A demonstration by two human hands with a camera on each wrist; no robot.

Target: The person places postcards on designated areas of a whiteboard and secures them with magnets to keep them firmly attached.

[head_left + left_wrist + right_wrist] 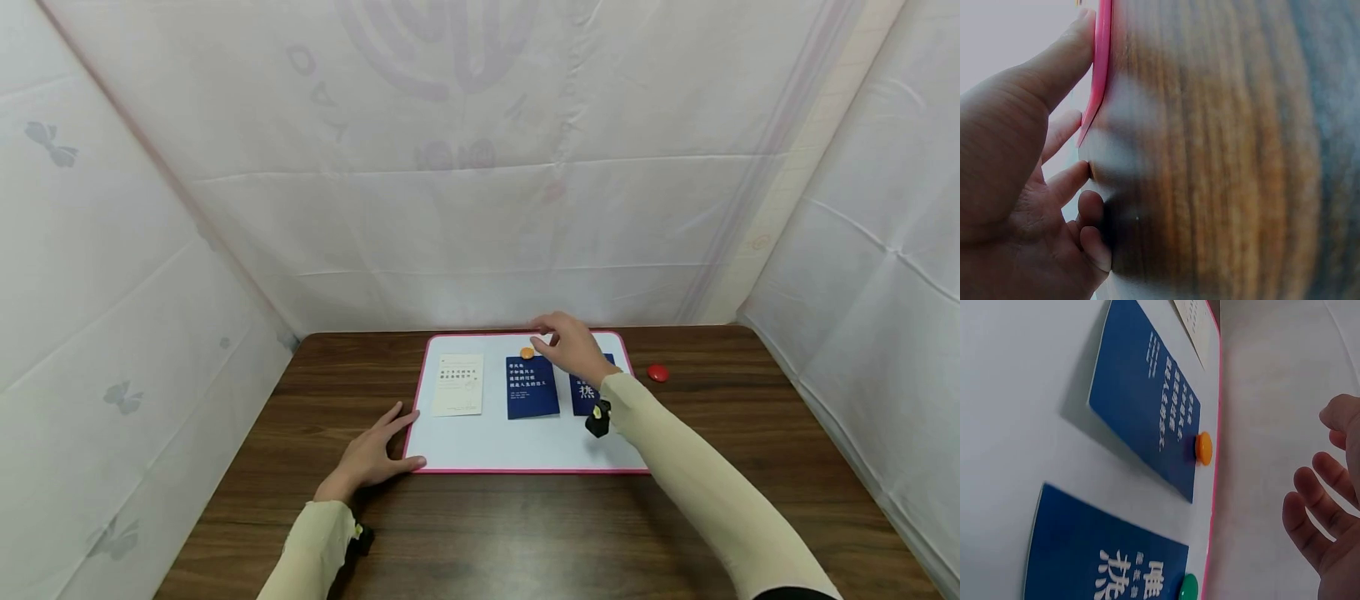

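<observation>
A white board (480, 446) with a pink rim is lying on the bench (525, 533), toward its far edge. The left hand (371, 454) is resting flat, fingers straight, grasping nothing, thumb pressing the board's near left corner. The right hand (573, 343) is hovering released, fingers loosely spread, over the board's far edge, just beside an orange magnet (527, 352) sitting at the top of the middle blue card (532, 387). A second blue card (588, 396) is lying partly under the right wrist, with a green magnet (1189, 587) at its top. A white card (458, 384) is lying at the board's left. A red magnet (657, 372) is sitting on the bench, off the board's right edge.
</observation>
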